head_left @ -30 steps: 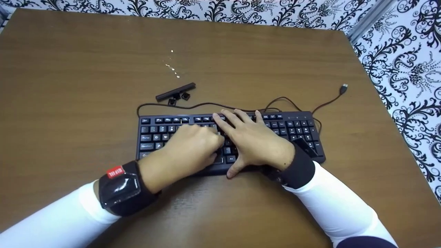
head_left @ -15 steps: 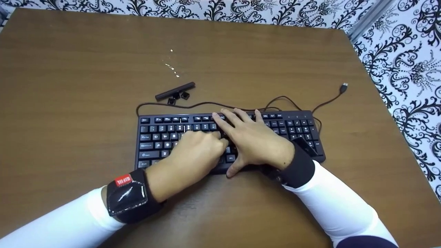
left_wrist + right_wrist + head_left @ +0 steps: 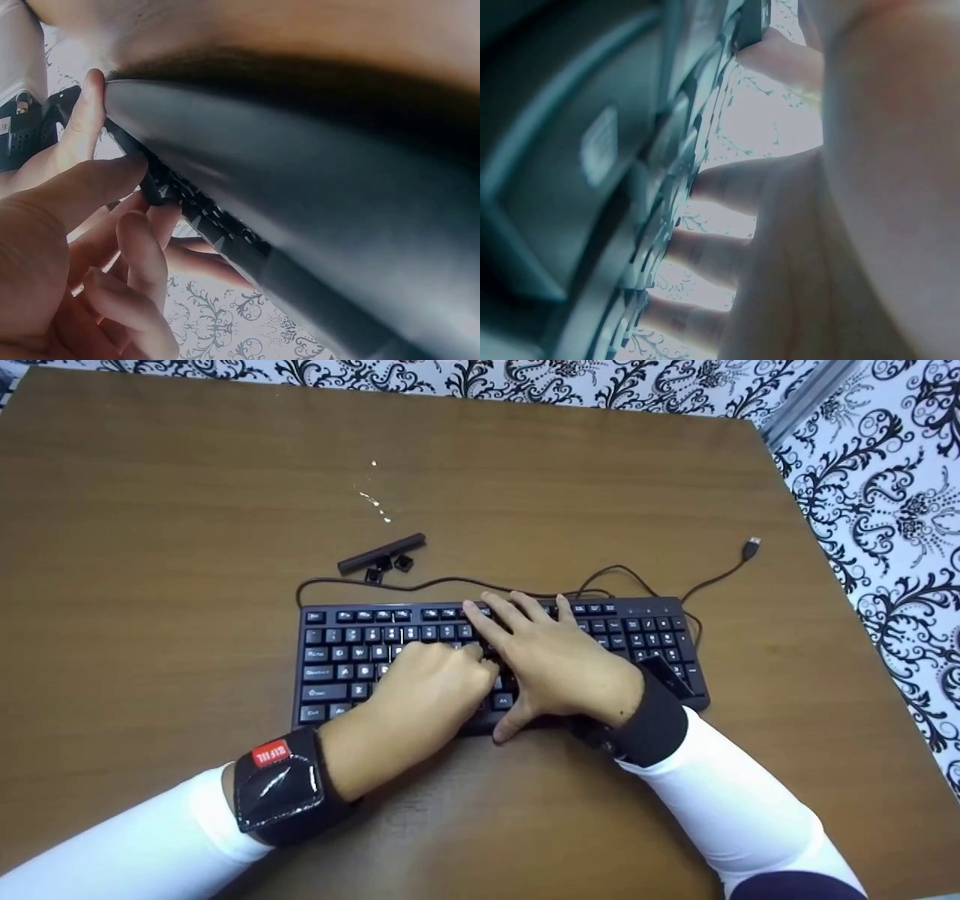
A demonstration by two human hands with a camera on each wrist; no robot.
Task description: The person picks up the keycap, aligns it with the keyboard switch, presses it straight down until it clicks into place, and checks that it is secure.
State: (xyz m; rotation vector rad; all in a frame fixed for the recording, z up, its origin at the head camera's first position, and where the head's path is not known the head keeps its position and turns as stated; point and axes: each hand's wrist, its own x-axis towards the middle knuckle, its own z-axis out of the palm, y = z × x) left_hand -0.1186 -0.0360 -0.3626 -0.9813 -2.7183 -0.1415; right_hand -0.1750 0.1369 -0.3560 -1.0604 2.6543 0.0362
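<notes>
A black keyboard [image 3: 325, 671] with white-marked keys lies on the wooden table. My left hand [image 3: 431, 682] is over its middle, fingers curled down. In the left wrist view, the thumb [image 3: 112, 184] and forefinger of that hand pinch a dark keycap [image 3: 155, 190] among the keys. My right hand [image 3: 562, 667] lies spread across the keyboard just right of the left one, fingertips at the top row and thumb at the front edge. From the right wrist view, its fingers [image 3: 731, 184] rest straight against the keys [image 3: 667, 142].
Behind the keyboard lie a long black bar like a space bar [image 3: 381, 553] and several loose keycaps [image 3: 403, 563]. The keyboard's cable [image 3: 442, 580] runs along its back to a USB plug [image 3: 751, 547] at the right. Patterned wallpaper [image 3: 900, 510] borders the table [image 3: 150, 547].
My left hand has shifted slightly right and toward me, uncovering more keys at its left. The right hand stays in place. The view has tilted a little.
</notes>
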